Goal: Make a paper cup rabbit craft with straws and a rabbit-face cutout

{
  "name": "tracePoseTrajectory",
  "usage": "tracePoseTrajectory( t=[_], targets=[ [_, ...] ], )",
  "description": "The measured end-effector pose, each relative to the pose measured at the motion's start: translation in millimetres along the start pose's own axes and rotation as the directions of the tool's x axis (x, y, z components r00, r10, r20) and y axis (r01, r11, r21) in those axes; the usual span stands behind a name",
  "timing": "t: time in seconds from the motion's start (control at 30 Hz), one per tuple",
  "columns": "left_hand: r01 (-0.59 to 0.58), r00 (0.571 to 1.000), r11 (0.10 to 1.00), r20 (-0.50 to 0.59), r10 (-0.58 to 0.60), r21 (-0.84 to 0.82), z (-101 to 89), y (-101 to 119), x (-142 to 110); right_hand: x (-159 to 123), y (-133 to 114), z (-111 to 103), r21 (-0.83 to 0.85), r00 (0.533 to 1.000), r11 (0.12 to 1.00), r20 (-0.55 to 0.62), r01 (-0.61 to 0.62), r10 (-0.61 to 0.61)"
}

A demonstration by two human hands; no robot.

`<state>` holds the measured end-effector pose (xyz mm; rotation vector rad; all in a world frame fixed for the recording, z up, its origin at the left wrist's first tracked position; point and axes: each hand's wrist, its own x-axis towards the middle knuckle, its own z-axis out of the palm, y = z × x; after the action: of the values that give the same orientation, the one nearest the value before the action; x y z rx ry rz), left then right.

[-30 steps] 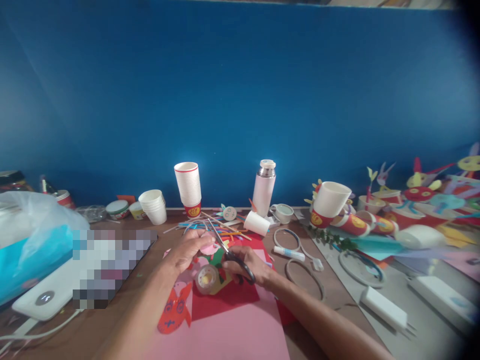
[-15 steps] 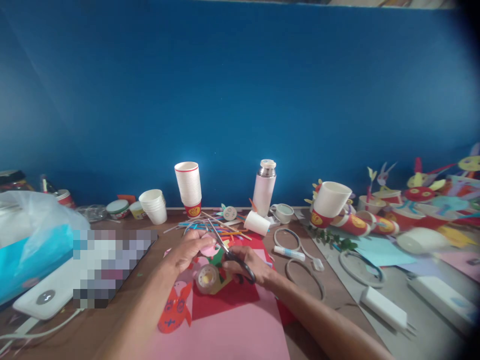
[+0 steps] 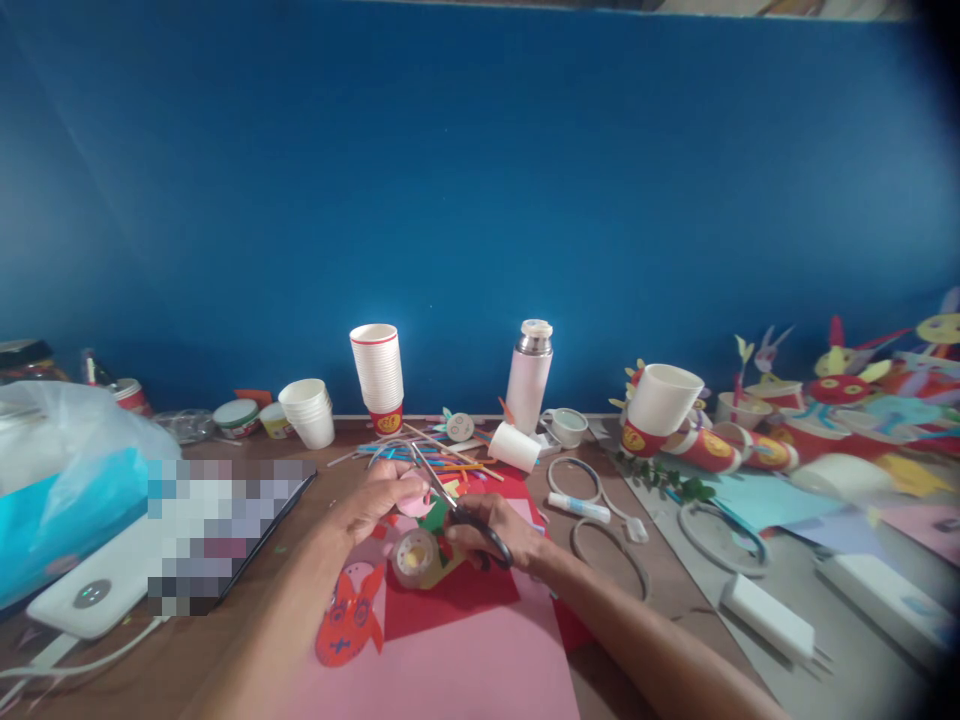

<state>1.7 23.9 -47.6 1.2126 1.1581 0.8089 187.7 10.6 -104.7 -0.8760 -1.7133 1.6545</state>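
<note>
My left hand [image 3: 382, 492] pinches a small piece of pink paper [image 3: 415, 496] between thumb and fingers. A pair of scissors with black handles [image 3: 480, 530] is in my right hand [image 3: 501, 525], its blades pointing up and left at the right edge of the pink piece. Just below the hands lies a roll of clear tape [image 3: 415, 558] on red paper [image 3: 457, 608]. An orange paper cutout with a drawn face [image 3: 349, 622] rests to the left on a large pink sheet [image 3: 450, 675]. Scraps of green and yellow paper are partly hidden behind my hands.
Behind the hands are colored sticks [image 3: 450, 460], a tipped white cup [image 3: 514, 447], a stack of paper cups [image 3: 377, 375] and a thermos [image 3: 530, 380]. A glue stick [image 3: 578, 507] and coiled cables [image 3: 611, 550] lie right. A power bank [image 3: 90, 595] sits left; decorated cups [image 3: 821, 430] crowd the far right.
The pink piece has turned and dipped slightly in my left hand. The scissor blades have shifted a little to the left and down, and look closer together.
</note>
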Motion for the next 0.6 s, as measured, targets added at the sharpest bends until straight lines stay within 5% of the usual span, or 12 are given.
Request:
tracePoseTrajectory(
  t=[0.6],
  targets=[
    [0.022,1.0,0.998,0.01,-0.023,0.059,0.0,-2.0,1.8,-1.0,-1.5,-6.5,-0.141,1.0,0.99,0.022,0.003,0.0]
  ],
)
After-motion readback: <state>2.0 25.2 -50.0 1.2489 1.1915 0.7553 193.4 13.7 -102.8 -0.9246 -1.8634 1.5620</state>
